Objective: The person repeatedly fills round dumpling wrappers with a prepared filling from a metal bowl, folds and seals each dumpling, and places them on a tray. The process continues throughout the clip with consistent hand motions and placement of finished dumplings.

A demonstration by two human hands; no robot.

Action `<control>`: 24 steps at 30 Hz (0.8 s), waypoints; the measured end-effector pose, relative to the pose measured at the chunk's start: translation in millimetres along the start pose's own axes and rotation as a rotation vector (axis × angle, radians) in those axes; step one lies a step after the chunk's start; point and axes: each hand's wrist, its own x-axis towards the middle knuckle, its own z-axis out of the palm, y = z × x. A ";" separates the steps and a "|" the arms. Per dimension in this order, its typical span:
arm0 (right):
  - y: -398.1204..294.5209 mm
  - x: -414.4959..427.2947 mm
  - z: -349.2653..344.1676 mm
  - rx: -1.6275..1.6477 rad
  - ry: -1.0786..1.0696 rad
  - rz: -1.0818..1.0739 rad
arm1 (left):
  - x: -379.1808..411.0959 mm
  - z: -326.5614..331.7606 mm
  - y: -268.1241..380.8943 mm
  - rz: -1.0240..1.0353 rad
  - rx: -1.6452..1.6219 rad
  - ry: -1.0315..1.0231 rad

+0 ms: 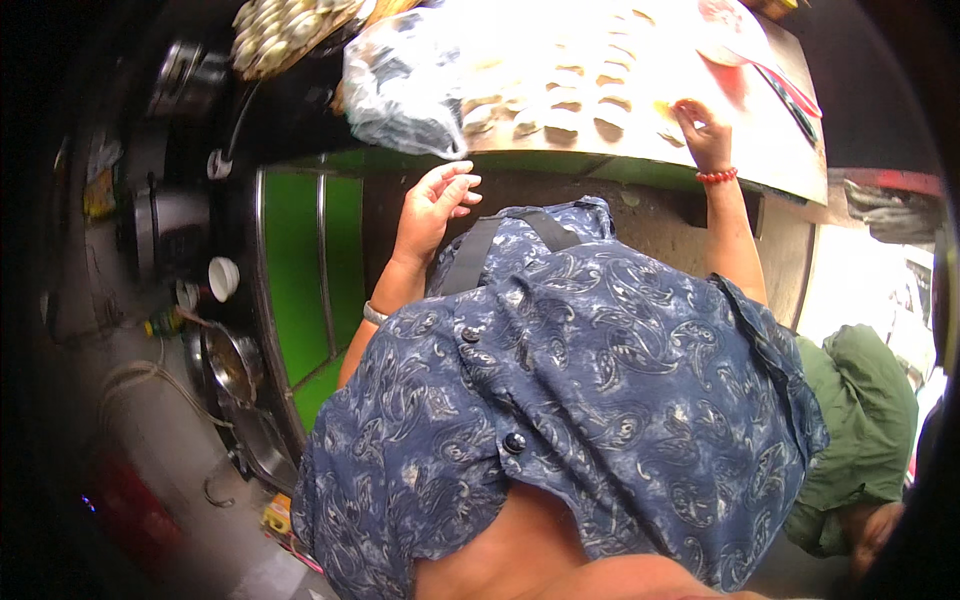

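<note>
My right hand (705, 135), with a red bead bracelet at the wrist, is over the right part of a pale, glaring worktop (765, 150). Its thumb and fingertips come together beside a dumpling (670, 133); glare hides whether they grip anything. In front of the worktop's near edge, my left hand (442, 196) is empty, its fingers loosely bent and apart. Just beyond it, a clear plastic bag (401, 82) hangs slightly over the edge. Rows of folded dumplings (562, 120) stand between the bag and my right hand, the far ones washed out by light.
A bowl (731, 30) with pinkish contents and a knife (787, 101) lie at the right. A tray at the upper left bears many dumplings (292, 34). To the left are a white bowl (223, 279) and a metal pan (231, 367). A person in green clothing (859, 420) is close at right.
</note>
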 end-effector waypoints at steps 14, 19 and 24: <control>-236.2 17.5 101.5 0.587 -0.558 -0.365 | -18.6 26.7 5.1 0.269 -1.453 -0.427; -248.4 20.3 137.6 0.525 -0.697 -0.614 | -34.7 16.6 -34.8 0.342 -1.261 0.220; -272.3 0.8 219.7 0.758 -0.940 -0.342 | -94.1 -41.2 -80.5 0.410 -1.175 0.637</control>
